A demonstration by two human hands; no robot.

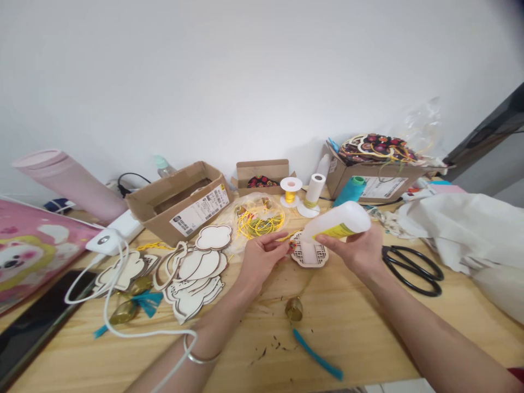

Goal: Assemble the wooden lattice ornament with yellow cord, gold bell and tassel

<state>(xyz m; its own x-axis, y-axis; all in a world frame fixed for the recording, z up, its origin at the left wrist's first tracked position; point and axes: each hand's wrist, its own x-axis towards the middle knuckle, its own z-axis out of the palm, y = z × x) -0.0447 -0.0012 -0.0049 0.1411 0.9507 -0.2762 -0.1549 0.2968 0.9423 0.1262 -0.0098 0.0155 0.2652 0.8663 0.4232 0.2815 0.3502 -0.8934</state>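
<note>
The wooden surface (360, 327) carries everything, and the glue bottle (338, 221) makes a handy landmark. A heap of white cloth (450, 234) lies to the bottle's right. Three cardboard boxes sit beyond it: two to its left (176, 204) (262, 172) and one behind it (368, 174).

The right hand (352, 245) grips the bottle above the surface, tilted with its tip pointing left and down. The left hand (264, 256) sits just left of that tip. The hands are apart but close, and the left fingertips (282, 245) pinch a small orange piece (292, 245) right beside the tip.

Below the bottle lies one lattice wooden cutout (309, 250). Farther left is a pile of plain wooden cutouts (192, 278), overlapped too much to count. Behind the bottle stand three spools: teal (350, 191), white (314, 188) and yellow (290, 191). One pair of black scissors (411, 270) lies to the right. Nearer the person are one small bell (293, 309) and one teal ribbon (317, 355).
</note>
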